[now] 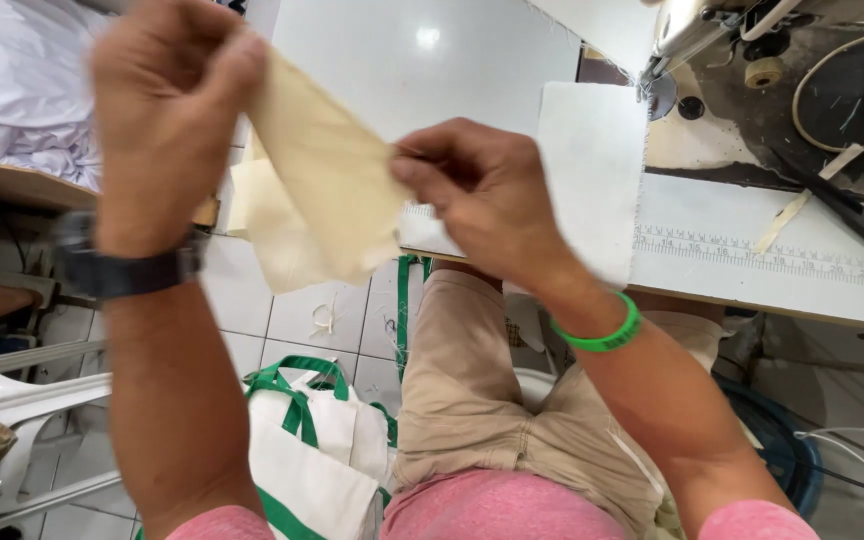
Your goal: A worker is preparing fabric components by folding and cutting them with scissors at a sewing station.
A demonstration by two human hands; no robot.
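Above your lap, both hands, left [167,95] and right [477,190], pinched the cream cloth [327,190]; keeping it taut seemed wise.

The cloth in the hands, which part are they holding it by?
Both hands hold the cream cloth piece. The left hand grips its upper edge, and the right hand pinches its right-side edge between thumb and fingers.

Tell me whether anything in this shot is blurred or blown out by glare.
Head view: the left hand and right hand holding the cream cloth piece are slightly motion-blurred; a bright glare spot sits on the white table; edges bow from the wide lens.
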